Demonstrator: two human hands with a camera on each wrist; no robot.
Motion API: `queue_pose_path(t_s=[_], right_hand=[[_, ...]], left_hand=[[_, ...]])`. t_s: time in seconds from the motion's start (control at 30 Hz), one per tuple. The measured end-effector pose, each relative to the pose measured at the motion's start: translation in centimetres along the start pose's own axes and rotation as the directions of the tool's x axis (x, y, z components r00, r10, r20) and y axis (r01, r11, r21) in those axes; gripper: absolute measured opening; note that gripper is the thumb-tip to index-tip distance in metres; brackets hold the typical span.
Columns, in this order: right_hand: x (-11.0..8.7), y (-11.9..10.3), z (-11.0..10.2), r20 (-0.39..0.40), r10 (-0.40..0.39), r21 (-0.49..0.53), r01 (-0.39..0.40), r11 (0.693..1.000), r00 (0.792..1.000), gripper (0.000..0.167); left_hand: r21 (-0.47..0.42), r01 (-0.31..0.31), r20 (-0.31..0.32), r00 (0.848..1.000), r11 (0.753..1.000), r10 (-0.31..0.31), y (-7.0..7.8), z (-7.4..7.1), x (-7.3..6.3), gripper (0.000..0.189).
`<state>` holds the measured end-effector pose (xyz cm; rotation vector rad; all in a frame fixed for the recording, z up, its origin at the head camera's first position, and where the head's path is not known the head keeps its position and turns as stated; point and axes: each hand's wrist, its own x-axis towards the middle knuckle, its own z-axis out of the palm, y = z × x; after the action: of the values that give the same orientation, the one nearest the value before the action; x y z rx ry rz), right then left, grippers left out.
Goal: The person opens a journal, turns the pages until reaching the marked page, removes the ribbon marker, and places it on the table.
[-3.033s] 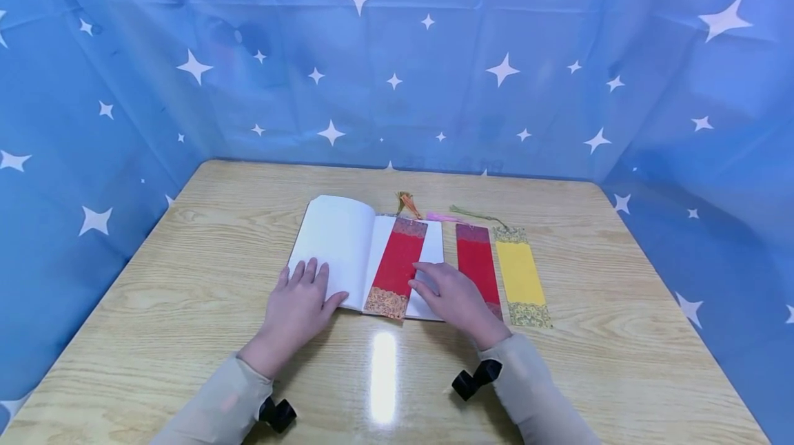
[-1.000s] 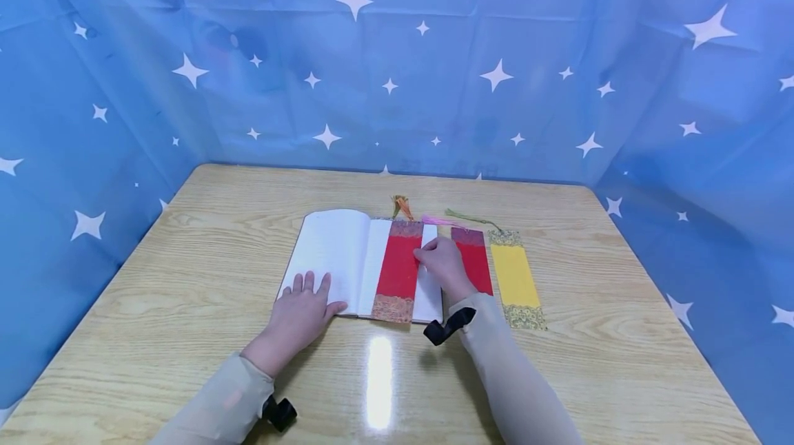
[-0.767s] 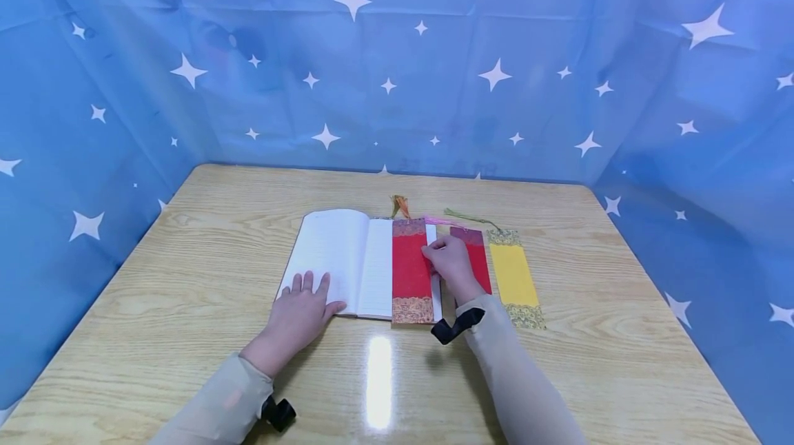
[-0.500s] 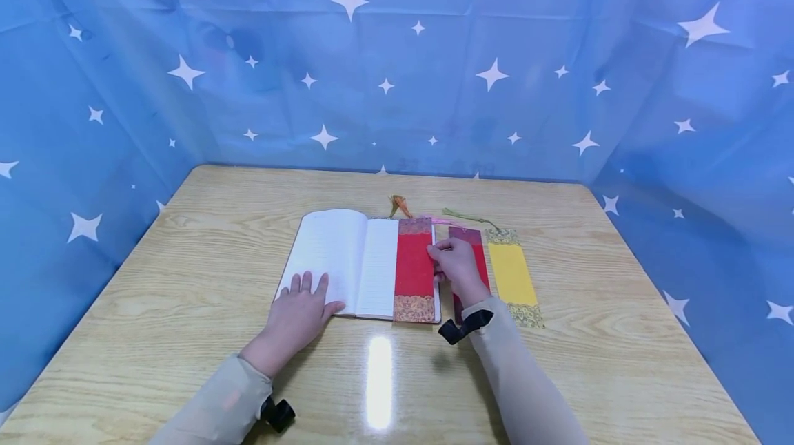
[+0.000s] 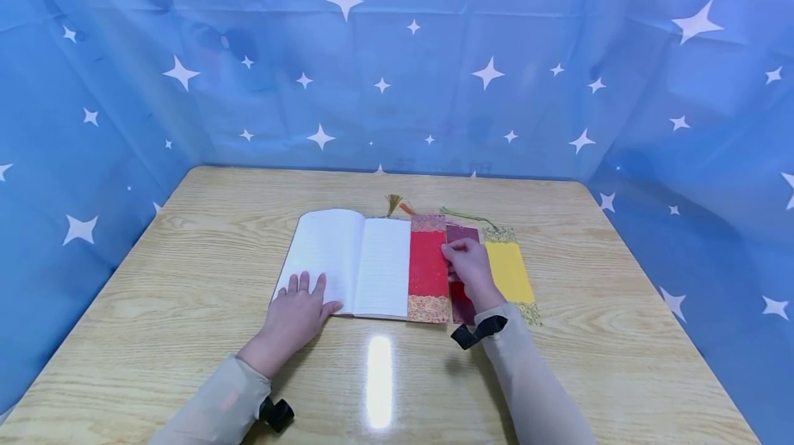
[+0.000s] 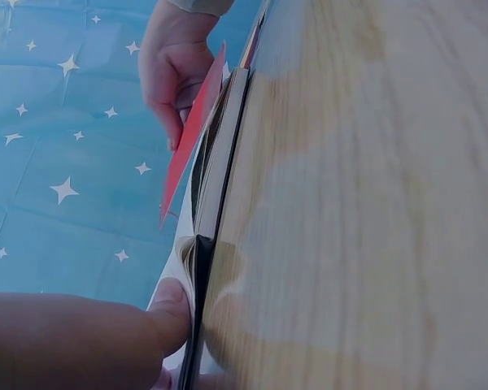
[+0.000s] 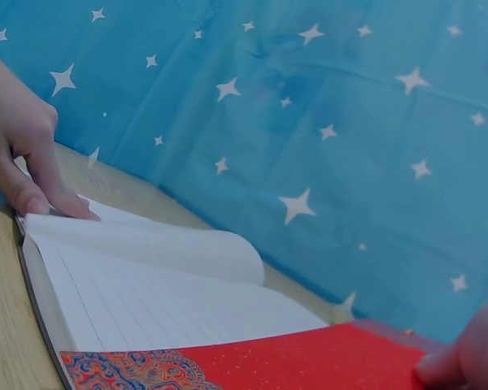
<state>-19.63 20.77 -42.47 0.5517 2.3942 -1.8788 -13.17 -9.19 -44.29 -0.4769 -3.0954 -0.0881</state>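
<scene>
An open notebook (image 5: 384, 266) with ruled pages lies on the table. My left hand (image 5: 294, 317) rests on its left page with fingers spread, the thumb (image 6: 169, 313) on the page near the lower edge. My right hand (image 5: 471, 269) pinches the right edge of a red bookmark (image 5: 428, 262) with patterned ends, held over the notebook's right edge. In the left wrist view this bookmark (image 6: 193, 134) stands at a slant above the pages. A second red bookmark (image 5: 463, 235) with dark ends lies under my right hand, partly hidden.
A yellow bookmark (image 5: 509, 269) with a green tassel (image 5: 465, 215) lies to the right, partly behind the right hand. Olive and orange tassels (image 5: 393, 203) stick out past the notebook's top edge. A blue star-patterned curtain (image 5: 397, 114) surrounds the wooden table (image 5: 205, 245).
My right hand has taken hold of the red bookmark, straightened it, and carried it rightward from the middle of the right page to the notebook's right edge. The left hand has stayed on the left page.
</scene>
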Motion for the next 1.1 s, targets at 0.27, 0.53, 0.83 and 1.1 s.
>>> queue_pose_path(t_s=[0.27,0.53,0.83,1.1], right_hand=[[0.4,0.6,-2.0,-0.029,0.004,-0.01,-0.004,1.0,1.0,0.027],[0.8,1.0,-4.4,-0.046,-0.002,-0.012,0.002,1.0,0.999,0.03],[1.2,0.9,-7.1,-0.038,-0.076,-0.101,0.072,0.992,0.996,0.034],[1.2,1.3,-9.0,-0.045,-0.102,-0.106,0.097,0.99,0.994,0.037]], left_hand=[[-0.008,0.014,0.034,0.999,1.0,-0.014,0.0,-0.3,0.1,0.066],[-0.028,0.006,0.002,1.0,1.0,-0.006,-0.1,-0.1,-0.1,0.065],[-0.022,-0.015,-0.101,0.995,1.0,0.013,-0.2,0.5,-0.5,0.062],[-0.003,-0.024,-0.154,0.988,1.0,0.024,-0.3,1.1,-0.9,0.061]])
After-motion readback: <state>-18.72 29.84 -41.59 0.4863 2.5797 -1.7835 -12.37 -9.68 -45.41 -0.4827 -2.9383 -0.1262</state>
